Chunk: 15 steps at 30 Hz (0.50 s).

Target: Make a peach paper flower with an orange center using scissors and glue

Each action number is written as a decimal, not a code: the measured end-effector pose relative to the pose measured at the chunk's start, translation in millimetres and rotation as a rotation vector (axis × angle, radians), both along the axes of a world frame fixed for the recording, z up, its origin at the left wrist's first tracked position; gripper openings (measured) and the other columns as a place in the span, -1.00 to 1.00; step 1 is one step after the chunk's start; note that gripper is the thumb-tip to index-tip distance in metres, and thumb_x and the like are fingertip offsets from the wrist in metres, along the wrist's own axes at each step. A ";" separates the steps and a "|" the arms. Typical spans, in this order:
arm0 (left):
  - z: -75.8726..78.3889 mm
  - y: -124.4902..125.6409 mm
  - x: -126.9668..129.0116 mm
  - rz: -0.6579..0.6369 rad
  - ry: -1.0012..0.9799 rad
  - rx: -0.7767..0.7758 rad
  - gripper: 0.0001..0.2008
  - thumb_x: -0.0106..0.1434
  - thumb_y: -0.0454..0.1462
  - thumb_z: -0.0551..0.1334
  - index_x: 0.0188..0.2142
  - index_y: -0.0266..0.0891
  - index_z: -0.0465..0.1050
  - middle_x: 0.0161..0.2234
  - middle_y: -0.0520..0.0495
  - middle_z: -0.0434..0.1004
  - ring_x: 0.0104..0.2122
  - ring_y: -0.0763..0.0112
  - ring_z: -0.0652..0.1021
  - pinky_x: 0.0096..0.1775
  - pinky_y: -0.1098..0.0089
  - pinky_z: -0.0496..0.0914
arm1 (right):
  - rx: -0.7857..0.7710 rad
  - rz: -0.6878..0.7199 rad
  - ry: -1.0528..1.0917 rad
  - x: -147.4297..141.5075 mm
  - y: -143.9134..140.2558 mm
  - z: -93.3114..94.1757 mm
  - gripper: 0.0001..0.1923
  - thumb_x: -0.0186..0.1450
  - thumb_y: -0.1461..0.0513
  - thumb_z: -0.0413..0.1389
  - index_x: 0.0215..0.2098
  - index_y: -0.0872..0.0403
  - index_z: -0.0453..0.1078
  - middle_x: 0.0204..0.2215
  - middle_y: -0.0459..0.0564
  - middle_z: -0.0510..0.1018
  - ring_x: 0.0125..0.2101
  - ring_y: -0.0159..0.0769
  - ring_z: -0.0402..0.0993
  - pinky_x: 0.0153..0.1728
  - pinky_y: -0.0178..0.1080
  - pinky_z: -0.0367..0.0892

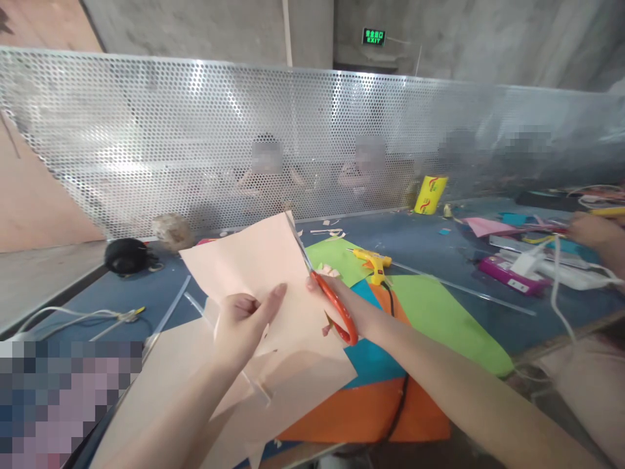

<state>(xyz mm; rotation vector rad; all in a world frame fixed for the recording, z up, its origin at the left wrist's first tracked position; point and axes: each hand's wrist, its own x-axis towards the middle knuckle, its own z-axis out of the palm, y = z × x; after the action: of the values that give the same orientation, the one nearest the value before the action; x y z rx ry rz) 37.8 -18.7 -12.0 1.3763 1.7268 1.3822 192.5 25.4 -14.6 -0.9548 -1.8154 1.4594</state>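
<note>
Pale pink paper point(254, 273), smooth and angular, is pinched in the left hand point(241, 322) while the right hand point(342, 306) grips orange-handled scissors point(328, 290).

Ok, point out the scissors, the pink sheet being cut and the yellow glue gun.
scissors point(336, 306): head view, on the orange handle loop.
pink sheet point(254, 267): head view, on its bare middle.
yellow glue gun point(375, 262): head view, on its body.

At the top of the frame, right of centre, a green exit sign point(374, 37) on the concrete wall reads "EXIT" beneath small characters too blurred to read. The yellow can point(430, 194) at centre right bears a red logo, illegible.
</note>
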 end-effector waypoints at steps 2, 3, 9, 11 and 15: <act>0.5 -1.6 3.1 -0.004 -0.004 0.002 -0.48 -0.04 0.00 0.22 -0.83 -0.16 -0.04 -0.83 0.14 -0.07 -0.77 0.62 0.04 -0.69 0.46 -0.08 | 0.000 -0.002 0.019 0.1 -0.3 1.1 -0.59 0.21 -0.12 -0.03 -0.31 0.04 0.27 -0.62 -0.19 0.24 -0.74 -0.48 0.21 -0.72 -0.37 0.28; 0.3 -1.9 4.2 -0.011 -0.002 -0.001 -0.49 -0.04 0.01 0.21 -0.82 -0.16 -0.04 -0.82 0.14 -0.06 -0.76 0.62 0.04 -0.68 0.46 -0.08 | -0.002 -0.002 0.031 -0.1 -0.5 1.2 -0.58 0.21 -0.12 -0.04 -0.30 0.04 0.28 -0.62 -0.18 0.25 -0.74 -0.48 0.20 -0.72 -0.36 0.28; -2.4 -0.5 3.5 -0.029 0.017 -0.017 -0.46 -0.05 0.05 0.21 -0.84 -0.16 -0.03 -0.83 0.14 -0.07 -0.77 0.61 0.04 -0.67 0.44 -0.09 | -0.030 -0.055 0.009 -1.9 -1.4 -3.1 -0.60 0.23 -0.09 -0.03 -0.27 0.07 0.30 -0.67 -0.20 0.27 -0.80 -0.46 0.22 -0.80 -0.39 0.19; -2.8 -0.2 2.3 -0.042 0.023 -0.020 -0.46 -0.05 0.05 0.20 -0.84 -0.17 -0.02 -0.85 0.13 -0.04 -0.77 0.60 0.06 -0.67 0.45 -0.07 | -0.007 -0.056 0.027 -1.5 -0.4 -3.9 -0.60 0.22 -0.10 -0.03 -0.33 0.07 0.28 -0.71 -0.22 0.23 -0.80 -0.44 0.22 -0.79 -0.38 0.19; -4.0 0.5 -0.2 -0.084 0.097 -0.064 -0.47 -0.02 0.08 0.18 -0.84 -0.19 0.04 -0.85 0.10 0.03 -0.76 0.58 0.10 -0.67 0.47 -0.02 | 0.122 -0.026 0.080 0.4 4.1 -5.2 -0.56 0.26 -0.10 -0.10 -0.56 0.03 0.15 -0.81 -0.21 0.18 -0.77 -0.41 0.22 -0.72 -0.35 0.21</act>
<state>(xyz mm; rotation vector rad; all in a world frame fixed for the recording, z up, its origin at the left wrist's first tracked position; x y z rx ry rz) 37.6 -18.3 -16.0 1.4853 1.7382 1.2231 193.0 29.5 -19.8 -0.8453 -1.8051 1.3355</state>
